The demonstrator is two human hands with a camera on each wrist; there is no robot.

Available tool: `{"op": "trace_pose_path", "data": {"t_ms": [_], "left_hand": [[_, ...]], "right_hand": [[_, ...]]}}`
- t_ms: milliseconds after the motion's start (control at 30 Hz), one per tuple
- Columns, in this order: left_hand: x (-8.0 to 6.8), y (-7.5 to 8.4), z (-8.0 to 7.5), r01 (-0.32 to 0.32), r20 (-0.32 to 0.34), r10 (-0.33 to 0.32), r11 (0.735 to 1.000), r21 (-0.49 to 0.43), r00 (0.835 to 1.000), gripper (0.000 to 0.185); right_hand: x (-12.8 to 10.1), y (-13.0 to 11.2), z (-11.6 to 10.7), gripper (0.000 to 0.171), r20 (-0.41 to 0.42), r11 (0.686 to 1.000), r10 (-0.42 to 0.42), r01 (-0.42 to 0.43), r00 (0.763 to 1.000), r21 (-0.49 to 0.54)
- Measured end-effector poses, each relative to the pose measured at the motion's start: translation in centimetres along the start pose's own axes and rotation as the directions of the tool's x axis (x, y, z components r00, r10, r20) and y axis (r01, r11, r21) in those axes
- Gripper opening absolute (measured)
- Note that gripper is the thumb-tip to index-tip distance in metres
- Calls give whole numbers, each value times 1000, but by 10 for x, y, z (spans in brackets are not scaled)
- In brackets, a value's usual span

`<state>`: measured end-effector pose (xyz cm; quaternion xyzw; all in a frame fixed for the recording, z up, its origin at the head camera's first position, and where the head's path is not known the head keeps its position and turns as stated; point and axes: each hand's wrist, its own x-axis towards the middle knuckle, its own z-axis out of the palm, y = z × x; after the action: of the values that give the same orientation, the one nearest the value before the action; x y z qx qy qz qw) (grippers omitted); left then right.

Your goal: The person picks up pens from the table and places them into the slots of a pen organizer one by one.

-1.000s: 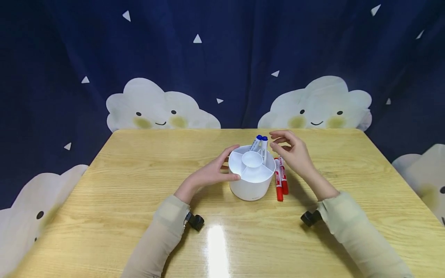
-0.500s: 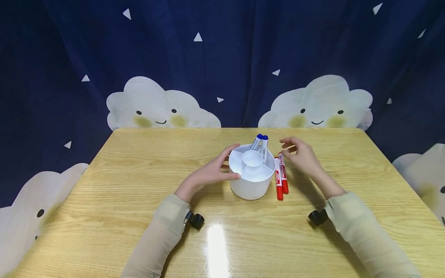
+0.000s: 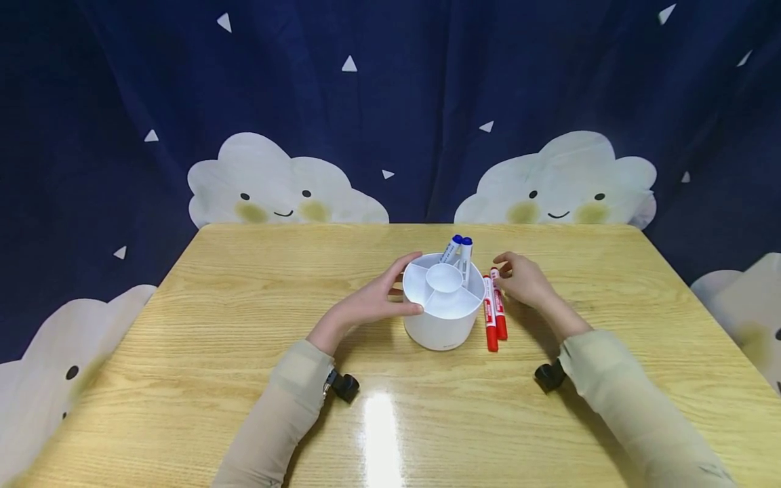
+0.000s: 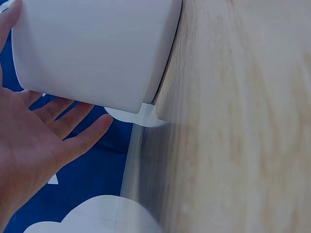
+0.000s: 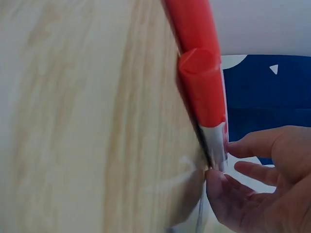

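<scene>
A white round pen holder (image 3: 444, 332), divided into compartments, stands on the table. My left hand (image 3: 373, 298) grips its left side, thumb at the front rim and fingers round the back; the left wrist view shows this hand (image 4: 43, 136) against the holder's wall (image 4: 92, 53). Two blue-capped markers (image 3: 465, 261) stand in a back compartment. Two red markers (image 3: 491, 318) lie side by side right of the holder. With thumb and fingers, my right hand (image 3: 526, 279) pinches the far end of the right-hand red marker (image 3: 500, 318), still on the table; its red cap (image 5: 201, 92) faces the right wrist camera.
The wooden table (image 3: 256, 285) ends at a back edge before a dark blue curtain (image 3: 415, 81) with cloud prints. Black wrist cameras (image 3: 346, 388) hang below both sleeves, close to the tabletop.
My right hand has moved away from the blue-capped markers, rightward and then down to the red marker's far end. The left hand and the pen holder have stayed in place.
</scene>
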<state>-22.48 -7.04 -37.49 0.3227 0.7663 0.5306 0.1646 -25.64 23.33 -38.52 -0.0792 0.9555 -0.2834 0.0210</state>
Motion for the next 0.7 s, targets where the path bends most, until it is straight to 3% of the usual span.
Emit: {"op": "trace_pose_path", "data": {"t_ms": [400, 700], "left_hand": [[3, -2, 0, -11, -12, 11, 1000, 0, 1000, 87], [3, -2, 0, -14, -3, 14, 1000, 9, 1000, 89]], "right_hand": [[4, -7, -1, 51, 86, 992, 109, -103, 990, -70], [-4, -13, -18, 45, -60, 998, 59, -60, 996, -13]]}}
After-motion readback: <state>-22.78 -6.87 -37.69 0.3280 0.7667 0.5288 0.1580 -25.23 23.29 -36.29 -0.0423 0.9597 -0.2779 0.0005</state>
